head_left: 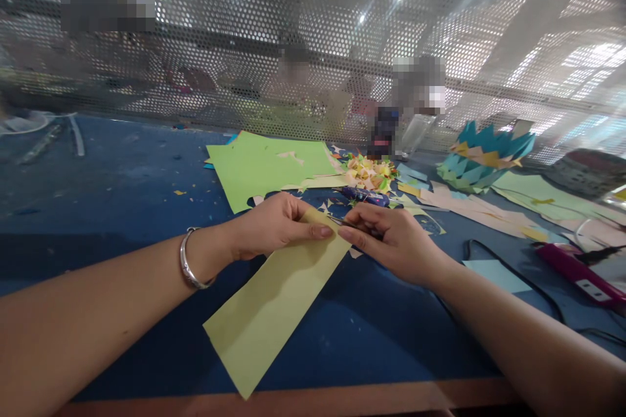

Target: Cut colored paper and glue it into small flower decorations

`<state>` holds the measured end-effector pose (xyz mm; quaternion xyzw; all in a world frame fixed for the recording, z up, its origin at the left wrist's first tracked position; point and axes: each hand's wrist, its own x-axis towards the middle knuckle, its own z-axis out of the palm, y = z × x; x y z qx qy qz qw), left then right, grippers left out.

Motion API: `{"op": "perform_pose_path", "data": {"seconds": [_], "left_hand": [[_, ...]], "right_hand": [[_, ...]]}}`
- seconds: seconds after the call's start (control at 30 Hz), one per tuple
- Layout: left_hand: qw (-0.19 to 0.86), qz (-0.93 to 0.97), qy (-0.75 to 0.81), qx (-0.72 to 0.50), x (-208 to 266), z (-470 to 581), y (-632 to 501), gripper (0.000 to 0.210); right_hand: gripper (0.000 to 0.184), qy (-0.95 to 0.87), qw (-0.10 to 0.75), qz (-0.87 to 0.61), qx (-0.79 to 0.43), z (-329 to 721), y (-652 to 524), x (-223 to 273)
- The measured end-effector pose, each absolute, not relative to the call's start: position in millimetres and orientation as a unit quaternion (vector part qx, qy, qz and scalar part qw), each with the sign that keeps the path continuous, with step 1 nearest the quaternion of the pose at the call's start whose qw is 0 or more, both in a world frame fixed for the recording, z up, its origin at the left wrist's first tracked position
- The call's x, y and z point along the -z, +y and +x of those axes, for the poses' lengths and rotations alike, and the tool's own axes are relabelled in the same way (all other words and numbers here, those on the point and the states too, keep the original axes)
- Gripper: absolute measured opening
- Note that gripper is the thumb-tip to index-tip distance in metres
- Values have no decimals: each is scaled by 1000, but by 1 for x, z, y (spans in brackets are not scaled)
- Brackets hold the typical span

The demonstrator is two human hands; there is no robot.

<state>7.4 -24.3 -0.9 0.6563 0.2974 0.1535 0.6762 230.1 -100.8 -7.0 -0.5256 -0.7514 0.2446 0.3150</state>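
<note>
"Where was the long yellow-green paper strip (278, 300)?"

"Above the blue tabletop (122, 169), slanting from the hands toward the near edge. The bare left hand (274, 225) pinched its far end, thumb on top; the fingers beneath were mostly hidden."

"And the other?"

"The right hand (394, 238) was curled narrowly round a slim dark metal tool (337, 221), probably scissors, its tip at the strip's far edge. I couldn't tell whether the right thumb touched the paper or sat just beside it."

"What did a clean cut call for, in your judgement?"

"A pinch close to the blades, so the paper didn't flex, but clear of their path. Short snips, turning the strip rather than the wrist."

"Any risk?"

"Those hidden left fingertips, I'd say."
</note>
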Motion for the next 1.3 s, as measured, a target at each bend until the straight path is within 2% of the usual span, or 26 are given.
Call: {"op": "perform_pose_path", "data": {"seconds": [0.93, 1.3], "left_hand": [[648, 698, 273, -137, 2, 9, -26, 26], [640, 694, 287, -160, -3, 4, -22, 30]], "right_hand": [[32, -774, 293, -522, -207, 226, -101, 7], [30, -761, 315, -522, -222, 230, -100, 8]]}}
